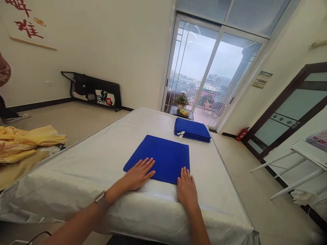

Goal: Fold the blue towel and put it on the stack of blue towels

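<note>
A blue cloth [166, 156], folded into a flat square, lies on a plastic-covered mattress [102, 160]. My left hand [139, 174] rests flat on the cloth's near left part, fingers stretched out and thumb apart. At the near right corner, my right hand [187, 187] lies with its fingers extended over the edge of the cloth. Neither hand grips anything. Beyond, toward the far right edge of the mattress, sits a stack of folded blue cloths [192, 129] with white tags showing at its near side.
Yellow fabric [28, 143] is heaped at the left. Part of a person [3, 78] shows at the left edge. A small table [176, 111] with a potted plant [182, 99] stands by the glass door. To the right are a fire extinguisher [242, 134] and a white table [306, 153].
</note>
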`<state>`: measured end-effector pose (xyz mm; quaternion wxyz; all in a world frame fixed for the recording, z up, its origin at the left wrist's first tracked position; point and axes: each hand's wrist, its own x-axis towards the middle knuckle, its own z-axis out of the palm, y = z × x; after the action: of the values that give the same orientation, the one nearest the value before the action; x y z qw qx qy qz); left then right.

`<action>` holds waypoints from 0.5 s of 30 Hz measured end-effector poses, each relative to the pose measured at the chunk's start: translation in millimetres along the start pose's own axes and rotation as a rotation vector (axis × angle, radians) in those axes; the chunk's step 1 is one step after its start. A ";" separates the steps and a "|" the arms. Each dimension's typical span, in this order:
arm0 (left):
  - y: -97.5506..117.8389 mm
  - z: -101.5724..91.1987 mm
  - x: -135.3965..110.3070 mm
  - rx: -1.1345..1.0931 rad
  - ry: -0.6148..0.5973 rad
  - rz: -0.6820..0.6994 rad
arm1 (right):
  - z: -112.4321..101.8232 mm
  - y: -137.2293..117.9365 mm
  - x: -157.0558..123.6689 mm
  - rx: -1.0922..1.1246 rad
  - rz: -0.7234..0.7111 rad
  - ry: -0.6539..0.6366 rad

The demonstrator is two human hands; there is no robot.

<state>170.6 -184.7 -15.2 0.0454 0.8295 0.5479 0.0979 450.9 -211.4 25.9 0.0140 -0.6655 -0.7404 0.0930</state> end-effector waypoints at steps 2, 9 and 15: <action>-27.5 -3.5 -17.9 0.022 0.027 -0.075 | 0.8 0.9 0.2 0.003 0.001 0.002; -38.9 -6.4 -39.3 0.008 0.065 -0.196 | 3.6 1.5 1.5 -0.011 0.022 0.006; -30.4 -6.4 -36.4 -0.023 0.145 -0.199 | -5.2 3.5 6.9 -0.035 0.020 -0.020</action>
<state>128.0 -206.3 -18.6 0.0250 0.7613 0.6281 0.1588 454.4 -203.7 29.8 -0.0058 -0.6721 -0.7354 0.0869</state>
